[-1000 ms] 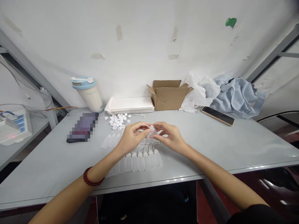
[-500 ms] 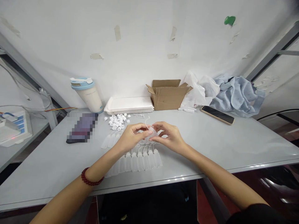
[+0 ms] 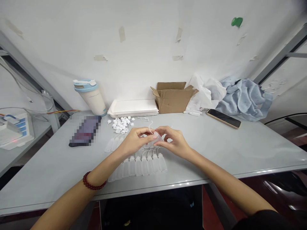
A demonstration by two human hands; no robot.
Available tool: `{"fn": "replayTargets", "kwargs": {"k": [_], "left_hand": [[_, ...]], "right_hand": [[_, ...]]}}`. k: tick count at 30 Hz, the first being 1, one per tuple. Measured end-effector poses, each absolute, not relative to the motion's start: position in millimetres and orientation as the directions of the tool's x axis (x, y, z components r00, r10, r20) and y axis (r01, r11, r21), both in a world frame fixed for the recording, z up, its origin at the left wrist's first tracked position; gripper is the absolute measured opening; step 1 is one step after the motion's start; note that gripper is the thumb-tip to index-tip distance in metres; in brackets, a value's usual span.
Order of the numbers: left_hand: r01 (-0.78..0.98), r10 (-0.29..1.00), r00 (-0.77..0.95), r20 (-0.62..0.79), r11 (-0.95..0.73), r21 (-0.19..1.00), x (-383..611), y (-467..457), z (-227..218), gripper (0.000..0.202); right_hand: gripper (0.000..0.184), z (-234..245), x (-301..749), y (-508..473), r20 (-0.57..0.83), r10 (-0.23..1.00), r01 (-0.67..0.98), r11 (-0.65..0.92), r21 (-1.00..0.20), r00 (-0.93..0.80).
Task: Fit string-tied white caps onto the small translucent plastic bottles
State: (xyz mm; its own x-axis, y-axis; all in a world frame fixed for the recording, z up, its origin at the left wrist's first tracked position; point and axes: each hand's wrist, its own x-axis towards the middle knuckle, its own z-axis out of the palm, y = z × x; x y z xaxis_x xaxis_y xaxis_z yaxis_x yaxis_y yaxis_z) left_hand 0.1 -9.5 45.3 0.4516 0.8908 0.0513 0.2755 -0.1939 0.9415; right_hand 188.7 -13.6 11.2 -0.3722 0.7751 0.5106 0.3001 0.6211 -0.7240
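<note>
Pinching a translucent, soft-looking plastic bottle (image 3: pixel 157 138) with a curved white tube (image 3: pixel 150 126), the left hand (image 3: pixel 136 140) and right hand (image 3: pixel 176 141) hold it just beyond a front row of frosted, tube-topped plastic bottles (image 3: pixel 138 167), apparently done. Small white plastic caps (image 3: pixel 121 124), rounded and loose, lie beyond that row, seemingly unused.

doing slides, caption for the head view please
Left hand and right hand hold a translucent bottle over a table with similar bottles
</note>
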Motion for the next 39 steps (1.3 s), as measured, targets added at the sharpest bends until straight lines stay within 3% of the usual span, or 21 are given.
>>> {"fn": "replayTargets", "kwargs": {"k": [5,9,14,16,20,23,26,31,35,39], "left_hand": [[0.253,0.911,0.402,0.092,-0.207,0.945,1,-11,49,0.022],[0.216,0.928,0.354,0.116,-0.201,0.955,2,-11,48,0.022],[0.239,0.941,0.279,0.194,-0.264,0.934,1,-11,41,0.030],[0.335,0.900,0.268,0.343,-0.421,0.843,-1,-12,40,0.031],[0.462,0.653,0.428,0.625,-0.753,0.470,-3,-13,37,0.031],[0.439,0.509,0.568,0.647,-0.852,0.286,-1,-14,34,0.036],[0.438,0.467,0.620,0.630,-0.873,0.216,1,-15,32,0.036],[0.423,0.482,0.652,0.586,-0.872,0.246,5,-24,32,0.033],[0.369,0.508,0.717,0.477,-0.857,0.359,9,-35,31,0.034],[0.340,0.515,0.779,0.359,-0.827,0.447,14,-42,27,0.030]], "right_hand": [[0.025,15,189,-15,0.506,0.782,0.256,0.606,-0.753,-0.365],[0.027,15,190,-15,0.459,0.817,0.212,0.545,-0.811,-0.348],[0.032,15,188,-14,0.290,0.916,0.113,0.330,-0.937,-0.276],[0.036,17,187,-14,0.209,0.938,0.025,0.224,-0.974,-0.276],[0.036,24,188,-14,0.129,0.953,-0.081,0.111,-0.991,-0.274],[0.034,26,188,-13,0.107,0.950,-0.108,0.078,-0.991,-0.293],[0.031,24,190,-11,0.095,0.946,-0.106,0.065,-0.992,-0.310],[0.026,30,206,-4,-0.034,0.870,0.070,0.000,-0.998,-0.491],[0.027,47,227,-3,-0.172,0.697,0.325,0.091,-0.941,-0.696],[0.028,56,237,-4,-0.339,0.536,0.466,0.119,-0.877,-0.773]]}}
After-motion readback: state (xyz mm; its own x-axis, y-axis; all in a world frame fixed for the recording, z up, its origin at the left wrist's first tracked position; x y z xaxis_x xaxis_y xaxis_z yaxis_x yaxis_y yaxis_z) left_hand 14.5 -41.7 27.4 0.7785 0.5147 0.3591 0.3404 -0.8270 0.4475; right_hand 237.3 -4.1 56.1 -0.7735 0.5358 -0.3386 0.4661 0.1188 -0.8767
